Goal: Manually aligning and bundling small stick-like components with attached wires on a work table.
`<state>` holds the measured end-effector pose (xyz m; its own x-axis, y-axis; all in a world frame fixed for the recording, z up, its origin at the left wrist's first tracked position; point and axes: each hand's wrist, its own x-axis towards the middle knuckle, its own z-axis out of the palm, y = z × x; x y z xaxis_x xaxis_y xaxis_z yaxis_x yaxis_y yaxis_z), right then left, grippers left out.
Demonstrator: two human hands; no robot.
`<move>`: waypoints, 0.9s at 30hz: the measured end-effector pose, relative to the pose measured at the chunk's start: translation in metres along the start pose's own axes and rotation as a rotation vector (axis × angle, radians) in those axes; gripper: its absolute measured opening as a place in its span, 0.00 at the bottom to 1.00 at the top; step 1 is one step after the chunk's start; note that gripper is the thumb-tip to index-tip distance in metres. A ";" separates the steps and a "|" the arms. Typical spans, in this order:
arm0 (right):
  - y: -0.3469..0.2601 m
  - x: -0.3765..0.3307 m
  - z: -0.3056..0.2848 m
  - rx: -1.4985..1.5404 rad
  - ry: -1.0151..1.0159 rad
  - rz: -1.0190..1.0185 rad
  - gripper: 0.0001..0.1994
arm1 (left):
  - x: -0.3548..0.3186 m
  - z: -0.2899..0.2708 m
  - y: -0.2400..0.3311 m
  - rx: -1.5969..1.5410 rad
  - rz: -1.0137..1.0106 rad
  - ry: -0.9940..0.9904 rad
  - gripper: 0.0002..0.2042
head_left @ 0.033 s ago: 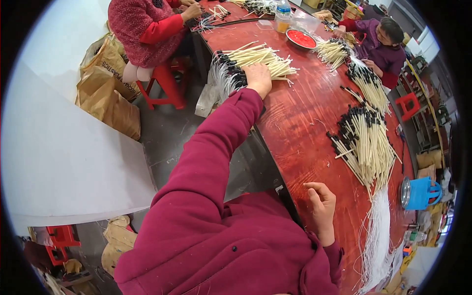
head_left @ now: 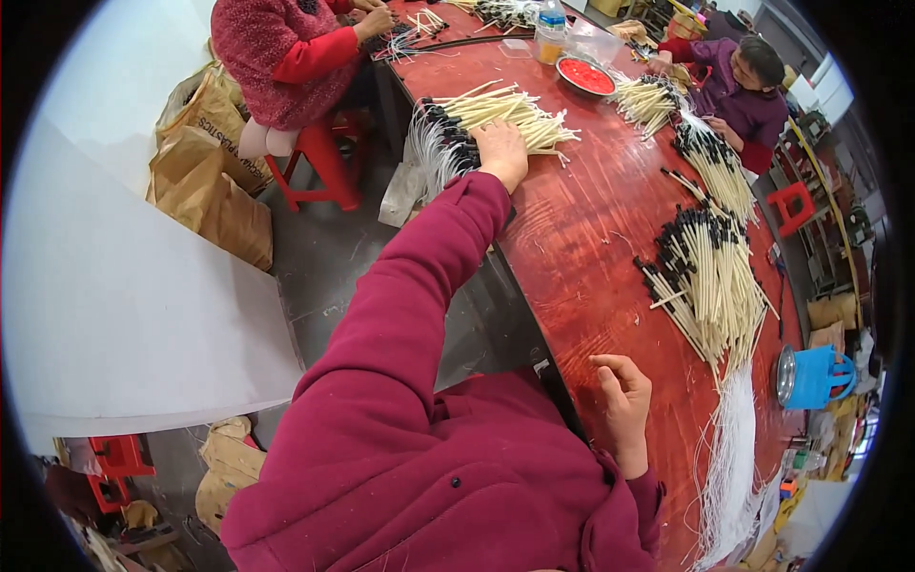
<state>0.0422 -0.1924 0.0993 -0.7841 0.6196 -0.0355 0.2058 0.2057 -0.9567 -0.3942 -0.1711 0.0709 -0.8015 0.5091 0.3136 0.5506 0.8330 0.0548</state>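
Note:
My left hand reaches far forward to a pile of thin cream sticks with black ends and white strings. Its fingers curl down onto the pile's near side, and the fingertips are hidden among the sticks. Over the table's near edge hovers my right hand, thumb and bent forefinger slightly apart, with nothing visible between them. Right of it lies a larger heap of the same sticks, black ends pointing away. Long white strings trail from this heap toward me.
The red table carries a bowl of something red, a bottle, more stick bundles and a blue container. One person sits at the far left, another at the far right. Paper sacks stand left of a red stool.

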 end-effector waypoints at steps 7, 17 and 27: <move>0.010 -0.005 0.000 -0.059 0.121 -0.118 0.07 | -0.006 0.009 0.004 0.016 0.057 0.028 0.42; 0.009 -0.008 -0.002 -0.139 0.149 -0.213 0.06 | -0.007 0.026 0.003 -0.035 0.102 0.122 0.56; 0.008 -0.016 -0.019 -0.177 0.198 -0.223 0.06 | -0.068 -0.010 0.020 0.024 0.275 0.053 0.52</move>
<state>0.0676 -0.1859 0.0974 -0.6957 0.6761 0.2426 0.1542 0.4704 -0.8689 -0.3268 -0.1915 0.0600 -0.6093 0.7053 0.3624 0.7396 0.6703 -0.0611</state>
